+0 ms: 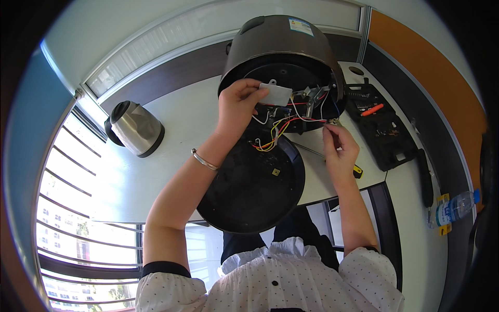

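Between the thumb and fingers of my left hand [241, 101] is a flat pale metal plate [276, 94] with a small tab on top. It is held up in front of the open underside of a dark, round appliance housing [283, 41] lying on its side. My right hand [340, 145] pinches the end of a bundle of thin wires [312, 120], with a small metal part at the fingertips. Red, yellow and white wires run from the housing to a round black base cover [249, 187], which overhangs the near table edge. A screwdriver shaft [307, 149] lies beside my right hand.
An open black tool case [382, 130] with an orange-handled tool [372, 109] lies at right. A steel kettle [138, 130] stands at left on the white table [182, 114]. At far right are a water bottle [457, 207] and a long black handle [424, 177].
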Demonstrator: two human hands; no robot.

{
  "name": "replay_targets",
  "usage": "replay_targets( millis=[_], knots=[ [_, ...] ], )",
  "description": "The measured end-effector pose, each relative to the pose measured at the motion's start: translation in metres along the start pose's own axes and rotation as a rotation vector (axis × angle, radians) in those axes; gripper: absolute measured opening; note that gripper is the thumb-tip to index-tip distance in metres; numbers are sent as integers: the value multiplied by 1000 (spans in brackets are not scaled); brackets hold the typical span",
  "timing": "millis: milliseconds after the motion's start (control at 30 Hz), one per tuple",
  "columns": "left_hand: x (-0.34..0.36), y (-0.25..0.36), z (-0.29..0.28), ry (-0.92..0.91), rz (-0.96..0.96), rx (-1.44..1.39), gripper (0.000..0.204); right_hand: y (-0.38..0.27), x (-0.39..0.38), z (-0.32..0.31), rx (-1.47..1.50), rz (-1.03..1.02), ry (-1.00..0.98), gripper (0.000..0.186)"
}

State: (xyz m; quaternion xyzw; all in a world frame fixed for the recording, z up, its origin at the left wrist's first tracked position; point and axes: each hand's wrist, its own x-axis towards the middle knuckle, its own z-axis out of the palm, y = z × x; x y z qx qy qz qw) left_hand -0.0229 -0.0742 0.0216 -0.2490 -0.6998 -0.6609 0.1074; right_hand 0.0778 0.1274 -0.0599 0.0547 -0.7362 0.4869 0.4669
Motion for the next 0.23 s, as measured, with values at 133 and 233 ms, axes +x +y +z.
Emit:
replay_targets(
  millis=[133,233],
  knots=[
    [6,5,10,8,9,35,19,6,-1,-2,18,2,14,10],
    [12,0,13,36,5,66,22,9,-2,-3,24,-1,6,10]
  ],
)
